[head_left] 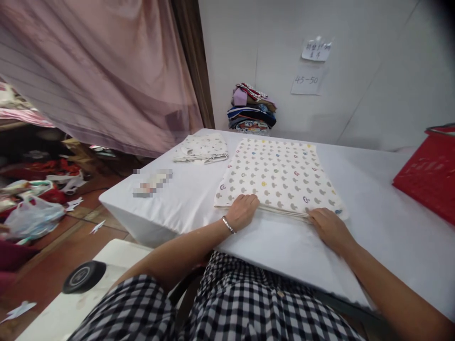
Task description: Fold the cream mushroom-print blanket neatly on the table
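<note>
- The mushroom-print fabric (275, 175) is lying on the white tablecloth (377, 189) in front of the person, already folded into layers, its top looking mostly smooth
- Its layered edges are showing at the near side, lining up closely but not perfectly; how many layers are lying beneath, I cannot tell
- The left hand (243, 210) is curling its fingers over the near edge, and the right hand (330, 227) is bending over that edge near its right corner; whether either is pinching, I cannot tell
- A 2nd folded cloth (201, 149) is lying just beyond the left side, its layers sitting less evenly
- A pixelated item (152, 183) is resting farther left
- A red container (430, 170) is standing at the right
- A stack of folded textiles (251, 111) is sitting by the wall, where 2 paper signs are hanging, 1 reading 45-50
- A pink curtain (106, 61) is draping at the left, above the tiled floor
</note>
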The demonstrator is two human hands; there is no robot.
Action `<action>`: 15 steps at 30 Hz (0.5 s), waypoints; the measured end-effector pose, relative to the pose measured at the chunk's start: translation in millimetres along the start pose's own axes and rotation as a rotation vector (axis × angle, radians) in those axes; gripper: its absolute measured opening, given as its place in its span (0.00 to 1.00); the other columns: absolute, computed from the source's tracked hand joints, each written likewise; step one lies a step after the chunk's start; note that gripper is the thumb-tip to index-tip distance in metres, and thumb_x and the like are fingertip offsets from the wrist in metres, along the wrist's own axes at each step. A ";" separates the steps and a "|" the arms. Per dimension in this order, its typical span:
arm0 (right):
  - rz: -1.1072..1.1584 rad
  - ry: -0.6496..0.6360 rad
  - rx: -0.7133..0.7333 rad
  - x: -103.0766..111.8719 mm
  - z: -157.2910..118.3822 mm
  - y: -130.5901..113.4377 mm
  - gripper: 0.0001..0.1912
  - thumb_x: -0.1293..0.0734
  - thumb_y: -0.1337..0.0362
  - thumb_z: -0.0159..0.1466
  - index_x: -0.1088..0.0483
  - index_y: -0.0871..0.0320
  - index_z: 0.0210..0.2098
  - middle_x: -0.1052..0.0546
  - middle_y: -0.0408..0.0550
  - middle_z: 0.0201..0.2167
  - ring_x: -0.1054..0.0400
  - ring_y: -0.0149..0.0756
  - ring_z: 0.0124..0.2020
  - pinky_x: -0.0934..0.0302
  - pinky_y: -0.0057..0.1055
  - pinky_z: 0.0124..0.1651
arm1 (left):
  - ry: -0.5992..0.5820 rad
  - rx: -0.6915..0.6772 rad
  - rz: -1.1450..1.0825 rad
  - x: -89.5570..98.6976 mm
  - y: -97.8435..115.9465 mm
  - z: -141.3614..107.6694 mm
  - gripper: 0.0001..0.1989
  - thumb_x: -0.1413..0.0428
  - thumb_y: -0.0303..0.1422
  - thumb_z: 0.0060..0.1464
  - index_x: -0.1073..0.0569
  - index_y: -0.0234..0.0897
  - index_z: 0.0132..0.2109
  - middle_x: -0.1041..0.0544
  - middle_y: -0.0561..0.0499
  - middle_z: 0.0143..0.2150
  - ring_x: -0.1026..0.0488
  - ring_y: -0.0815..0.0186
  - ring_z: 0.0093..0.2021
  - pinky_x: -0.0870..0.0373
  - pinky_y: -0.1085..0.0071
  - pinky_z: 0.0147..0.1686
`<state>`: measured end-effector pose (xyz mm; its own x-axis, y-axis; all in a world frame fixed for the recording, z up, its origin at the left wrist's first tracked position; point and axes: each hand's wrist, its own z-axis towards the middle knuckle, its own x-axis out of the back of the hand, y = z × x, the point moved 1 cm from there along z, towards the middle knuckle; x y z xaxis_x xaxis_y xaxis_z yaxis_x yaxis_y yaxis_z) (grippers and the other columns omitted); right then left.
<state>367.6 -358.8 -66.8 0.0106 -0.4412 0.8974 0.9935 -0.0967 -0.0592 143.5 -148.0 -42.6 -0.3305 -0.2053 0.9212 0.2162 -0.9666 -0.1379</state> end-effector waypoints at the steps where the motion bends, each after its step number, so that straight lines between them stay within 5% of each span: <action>1: 0.002 0.001 0.004 -0.3 0.0 0.4 0.16 0.47 0.61 0.68 0.31 0.61 0.41 0.25 0.52 0.37 0.34 0.41 0.39 0.39 0.38 0.41 | 0.000 0.023 0.011 1.4 -6.5 -5.2 0.08 0.55 0.20 0.55 0.34 0.34 0.38 0.29 0.47 0.40 0.35 0.63 0.36 0.40 0.65 0.38; 9: -0.073 -0.034 0.095 1.4 3.5 1.5 0.17 0.48 0.61 0.68 0.32 0.60 0.46 0.25 0.52 0.38 0.32 0.41 0.38 0.38 0.38 0.41 | -0.038 0.245 0.086 14.7 -54.7 -38.3 0.09 0.56 0.20 0.55 0.34 0.34 0.39 0.29 0.46 0.38 0.33 0.61 0.37 0.38 0.64 0.38; 15: -0.133 0.009 0.195 4.4 9.4 -5.7 0.15 0.45 0.64 0.67 0.32 0.61 0.47 0.26 0.53 0.43 0.33 0.42 0.42 0.39 0.39 0.43 | -0.022 0.266 0.087 22.1 -62.9 -53.7 0.10 0.54 0.21 0.53 0.33 0.35 0.40 0.29 0.45 0.43 0.34 0.60 0.43 0.37 0.64 0.41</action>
<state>363.1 -351.8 -58.5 -0.1222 -0.4436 0.8878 0.9892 0.0189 0.1456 73.2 -99.9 -33.1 -0.2807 -0.2796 0.9182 0.4775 -0.8705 -0.1191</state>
